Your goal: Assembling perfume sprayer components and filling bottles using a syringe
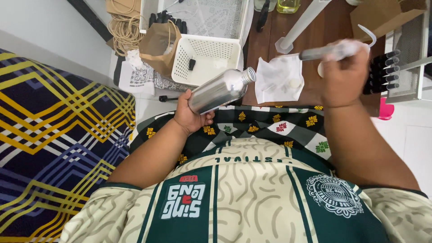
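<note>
An uncapped, tilted silver aluminium bottle (221,90) is gripped by the left hand (191,114); a blurred grey tube-like tool (330,51) is clenched in the right hand (344,74) above the brown wooden table's (328,22) near edge. Nothing has yet entered the bottle's mouth.

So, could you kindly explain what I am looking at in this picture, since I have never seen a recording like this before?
There is no machine here: a person wears a camera on the head, so the one picture looks down over their chest at their own bare hands. The left hand grips a silver metal bottle with its cap off, tilted toward a dark wooden table. The right hand holds a pump sprayer with a thin tube. On the table lies a clear plastic bag; beside it stands a white perforated basket.
</note>
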